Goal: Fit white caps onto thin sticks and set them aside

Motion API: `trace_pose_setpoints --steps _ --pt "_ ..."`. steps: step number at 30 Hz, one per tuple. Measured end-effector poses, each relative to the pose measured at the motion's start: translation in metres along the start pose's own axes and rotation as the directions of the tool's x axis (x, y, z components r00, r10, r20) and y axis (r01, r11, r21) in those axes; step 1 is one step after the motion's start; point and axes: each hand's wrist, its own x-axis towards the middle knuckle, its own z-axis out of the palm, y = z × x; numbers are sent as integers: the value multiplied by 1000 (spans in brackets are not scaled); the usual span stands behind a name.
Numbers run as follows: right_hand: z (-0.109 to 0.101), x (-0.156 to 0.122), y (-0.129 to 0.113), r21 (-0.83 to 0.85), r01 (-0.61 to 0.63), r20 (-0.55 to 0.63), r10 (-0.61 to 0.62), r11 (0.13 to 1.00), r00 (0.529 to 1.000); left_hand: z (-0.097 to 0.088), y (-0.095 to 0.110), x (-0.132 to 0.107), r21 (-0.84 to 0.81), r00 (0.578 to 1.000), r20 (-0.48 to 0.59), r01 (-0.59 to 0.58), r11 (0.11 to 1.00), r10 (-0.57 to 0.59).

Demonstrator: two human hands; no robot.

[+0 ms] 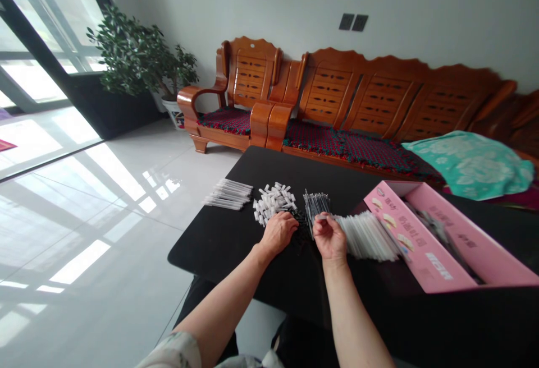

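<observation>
My left hand (278, 233) reaches down at a heap of small black parts (301, 223), its fingers bent together; whatever they pinch is hidden. My right hand (330, 239) is closed in a pinch on a whitish translucent piece, which looks like a pen barrel (322, 217) seen nearly end-on. Beyond the left hand is a pile of short white caps (273, 199). Dark thin pen refills (315, 204) lie in a bundle just past the right hand. A row of clear pen barrels (370, 236) spreads to its right. Several capped white pens (229, 194) lie side by side at the left.
Everything lies on a black table (261, 169). A pink open box (425, 244) with dark contents stands at the right. Behind are a wooden sofa (374, 99), an armchair (248, 76) and a turquoise cloth (471, 163). A potted plant (138, 56) stands by the glass door.
</observation>
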Motion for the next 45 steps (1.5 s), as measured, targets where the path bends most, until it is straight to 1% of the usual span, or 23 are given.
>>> trace_pose_setpoints --steps 2,3,5,6,7,8,9,11,12,13,14,16,19,24,31,33,38,45 --pt "2 -1 0 -6 10 -10 -10 1000 1000 0 0 0 -60 999 -30 17 998 -19" --pt "2 -1 0 -9 13 -14 -13 1000 1000 0 0 0 -116 998 -57 34 993 -41" --pt "3 -1 0 -20 14 -12 -15 1000 1000 0 -2 1 -289 984 -122 93 953 -133" --pt "4 -1 1 -28 14 -6 -14 1000 1000 -1 -3 1 -405 969 -141 128 905 -201" --pt "5 -1 1 -38 17 1 -17 999 1000 -1 -3 2 -536 952 -142 157 829 -272" --pt "6 -2 1 -51 22 8 -21 998 1000 -2 -4 2 -668 934 -122 174 724 -336" --pt "7 -2 2 -67 29 15 -28 997 999 -2 -5 3 -784 919 -85 177 595 -385" --pt "9 -3 4 -112 44 28 -41 993 999 -4 -6 4 -932 901 2 159 327 -433" --pt "10 -4 5 -140 48 37 -43 989 998 -5 -5 4 -964 897 37 148 221 -441" --pt "11 -4 5 -169 48 48 -41 984 998 -6 -5 3 -979 894 64 143 146 -443" --pt "13 -5 6 -199 46 59 -35 979 998 -6 -5 3 -985 893 84 142 99 -442" --pt "14 -6 8 -247 41 77 -22 968 997 -7 -3 2 -988 894 109 146 52 -435" --pt "16 -7 10 -288 40 96 -12 957 995 -7 -1 2 -987 897 129 159 35 -423" --pt "18 -8 10 -320 37 113 -1 947 994 -7 1 3 -984 899 129 169 61 -418" --pt "22 -10 9 -364 43 96 -8 930 995 -8 1 3 -982 900 132 176 71 -416" --pt "23 -11 9 -372 45 89 -12 927 996 -7 2 3 -980 900 122 176 92 -419" --pt "23 -12 9 -393 52 84 -21 918 996 -6 2 3 -971 908 72 158 179 -412" --pt "23 -11 11 -414 65 73 -38 908 997 -4 1 3 -962 920 16 120 244 -391"
